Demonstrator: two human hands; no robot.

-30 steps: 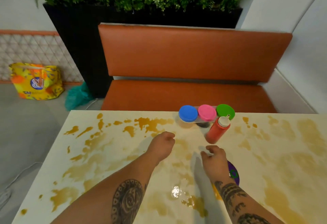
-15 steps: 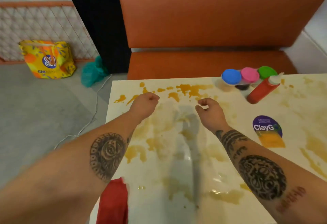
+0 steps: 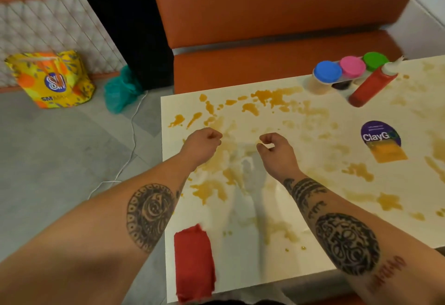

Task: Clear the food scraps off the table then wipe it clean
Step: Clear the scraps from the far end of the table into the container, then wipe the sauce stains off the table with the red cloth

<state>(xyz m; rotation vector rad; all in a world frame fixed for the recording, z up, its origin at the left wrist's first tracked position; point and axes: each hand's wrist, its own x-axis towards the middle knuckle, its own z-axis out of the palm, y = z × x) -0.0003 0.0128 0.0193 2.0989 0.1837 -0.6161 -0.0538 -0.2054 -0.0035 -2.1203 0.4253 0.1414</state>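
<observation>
As your view is tipping downward, your left hand [image 3: 203, 143] and right hand [image 3: 274, 148] are hovering mid-frame over the table [image 3: 240, 268], fingers curled in, gripping nothing; a red cloth [image 3: 193, 261] is coming into view at lower centre, so wiping the orange stains [image 3: 269, 97] is probably becoming next.

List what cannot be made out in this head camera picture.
Head view:
The table, its right part cut off by the right edge.
The dark container, mostly hidden behind the blue-lidded jar and red squeeze bottle.
The small print on the ClayGo sticker, too small.
</observation>
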